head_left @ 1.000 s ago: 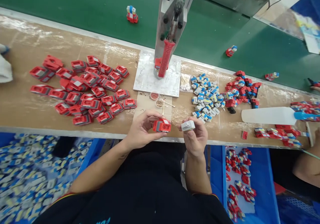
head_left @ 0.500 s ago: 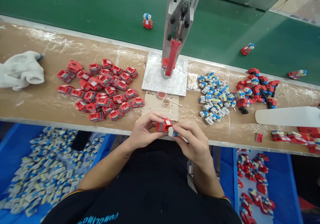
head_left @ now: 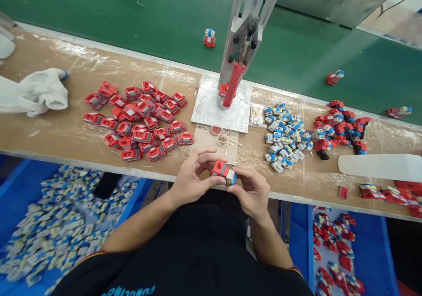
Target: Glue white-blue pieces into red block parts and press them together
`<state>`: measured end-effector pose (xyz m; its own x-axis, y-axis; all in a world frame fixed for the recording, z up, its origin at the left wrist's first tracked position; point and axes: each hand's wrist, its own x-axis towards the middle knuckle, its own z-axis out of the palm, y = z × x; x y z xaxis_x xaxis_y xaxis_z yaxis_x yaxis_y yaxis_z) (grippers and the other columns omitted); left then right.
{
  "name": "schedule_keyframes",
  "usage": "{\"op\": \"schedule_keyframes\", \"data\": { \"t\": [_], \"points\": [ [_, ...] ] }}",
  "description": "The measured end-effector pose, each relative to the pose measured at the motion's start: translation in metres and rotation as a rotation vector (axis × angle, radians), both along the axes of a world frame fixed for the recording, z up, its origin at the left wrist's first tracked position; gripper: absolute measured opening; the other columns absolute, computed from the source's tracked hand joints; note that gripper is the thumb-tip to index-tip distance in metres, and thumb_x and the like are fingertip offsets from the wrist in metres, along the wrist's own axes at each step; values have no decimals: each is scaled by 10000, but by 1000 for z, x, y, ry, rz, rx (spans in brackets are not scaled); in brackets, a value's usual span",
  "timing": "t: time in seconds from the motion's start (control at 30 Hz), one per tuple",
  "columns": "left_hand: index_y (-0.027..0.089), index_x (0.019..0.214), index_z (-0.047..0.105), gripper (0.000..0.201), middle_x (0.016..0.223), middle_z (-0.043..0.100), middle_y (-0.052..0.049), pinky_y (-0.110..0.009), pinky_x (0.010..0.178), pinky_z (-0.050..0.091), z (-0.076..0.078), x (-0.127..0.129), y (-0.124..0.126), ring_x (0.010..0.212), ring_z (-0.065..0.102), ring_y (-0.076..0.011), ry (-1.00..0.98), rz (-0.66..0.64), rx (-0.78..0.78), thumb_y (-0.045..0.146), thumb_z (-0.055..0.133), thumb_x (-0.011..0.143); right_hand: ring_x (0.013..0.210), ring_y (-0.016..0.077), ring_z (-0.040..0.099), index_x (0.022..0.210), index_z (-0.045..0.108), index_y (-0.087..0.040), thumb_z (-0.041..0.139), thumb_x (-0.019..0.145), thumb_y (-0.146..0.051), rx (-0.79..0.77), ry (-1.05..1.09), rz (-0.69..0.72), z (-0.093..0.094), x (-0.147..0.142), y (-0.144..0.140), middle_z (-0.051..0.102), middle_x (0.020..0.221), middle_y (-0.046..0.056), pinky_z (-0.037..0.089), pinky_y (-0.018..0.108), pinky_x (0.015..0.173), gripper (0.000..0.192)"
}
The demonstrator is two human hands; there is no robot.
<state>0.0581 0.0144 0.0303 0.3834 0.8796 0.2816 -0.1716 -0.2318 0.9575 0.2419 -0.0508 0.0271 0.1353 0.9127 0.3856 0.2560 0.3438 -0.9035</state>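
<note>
Between finger and thumb, my left hand grips a red toy part with a grey band. My right hand pinches a white and blue toy part at the red part's right end. The two parts touch; whether they are joined I cannot tell. Beyond my hands, a cardboard piece carries a small cup of red liquid, a second small round cup and cotton swabs.
A hand press with a red handle stands on a metal plate. Red parts lie left, white and blue parts right. Blue bins flank me below the table. A green belt runs behind, and a white bottle lies right.
The red part has turned in my left hand, and the white and blue part now sits in line against its end. The whole view has shifted slightly.
</note>
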Motion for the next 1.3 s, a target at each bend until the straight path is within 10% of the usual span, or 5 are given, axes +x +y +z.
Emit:
{"op": "schedule_keyframes", "data": {
  "t": [0.43, 0.83, 1.03, 1.3],
  "points": [
    [201, 1121, 775, 148, 1100, 814, -102, -280, 807, 676, -2, 15, -12, 993, 806, -205, 123, 317, 152, 292, 720, 1017, 796, 183, 677, 1166, 687, -261, 691, 1024, -421, 73, 93, -290, -17, -40, 3, 664, 928, 43, 588, 308, 662, 214],
    [221, 1511, 621, 899, 1163, 814, -154, -350, 892, 666, -7, -6, 2, 989, 799, -262, 81, -9, 398, 607, 912, 752, 786, 141, 614, 936, 612, -293, 883, 815, -604, 10, 353, 60, -9, -28, 9, 562, 920, -16, 522, 245, 641, 430],
    [215, 1424, 688, 664, 1083, 834, -126, -286, 845, 650, -2, -17, 11, 916, 801, -215, 72, -43, 416, 468, 894, 846, 720, 147, 550, 971, 565, -293, 930, 645, -741, -241, 486, 164, -5, -26, 9, 562, 953, -11, 483, 284, 603, 664],
    [183, 1129, 841, 584, 944, 841, -108, -285, 697, 634, -15, -73, 31, 781, 790, -230, -114, 278, -6, 535, 993, 689, 964, 195, 600, 1217, 629, -340, 775, 933, -574, -28, -90, 106, 23, 45, 110, 589, 1324, 63, 542, 343, 758, 396]
  ]
}}
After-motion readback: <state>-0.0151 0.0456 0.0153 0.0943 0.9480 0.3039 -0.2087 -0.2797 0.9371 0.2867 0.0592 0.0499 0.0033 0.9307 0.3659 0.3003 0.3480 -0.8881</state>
